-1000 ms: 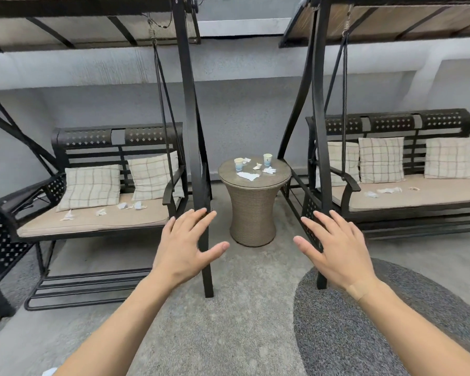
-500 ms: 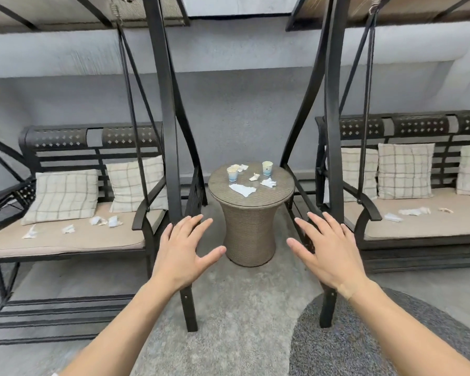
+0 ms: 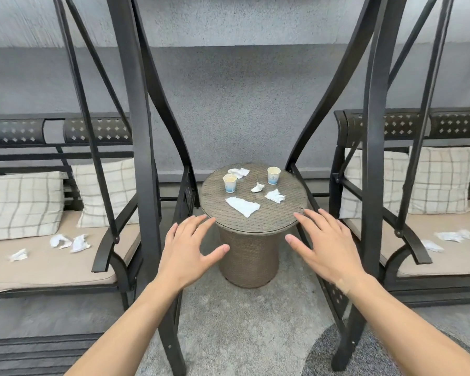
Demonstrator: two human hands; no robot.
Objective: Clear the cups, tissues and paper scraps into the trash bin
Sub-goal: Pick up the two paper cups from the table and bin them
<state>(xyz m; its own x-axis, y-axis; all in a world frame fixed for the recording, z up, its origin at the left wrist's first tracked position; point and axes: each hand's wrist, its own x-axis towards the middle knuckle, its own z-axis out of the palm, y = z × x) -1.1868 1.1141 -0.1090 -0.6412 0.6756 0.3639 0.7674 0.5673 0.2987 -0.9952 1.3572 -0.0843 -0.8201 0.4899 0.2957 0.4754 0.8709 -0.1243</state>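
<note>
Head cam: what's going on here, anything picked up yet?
Nothing is picked up yet. A person reaches both open, empty hands, left hand and right hand, toward a round wicker table between two swing benches. On it stand two paper cups among several crumpled tissues, the largest nearest the hands. More paper scraps lie on the left bench cushion and the right one. No trash bin is in view.

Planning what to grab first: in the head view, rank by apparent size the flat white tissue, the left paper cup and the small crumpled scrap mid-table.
1. Flat white tissue
2. Left paper cup
3. Small crumpled scrap
</note>
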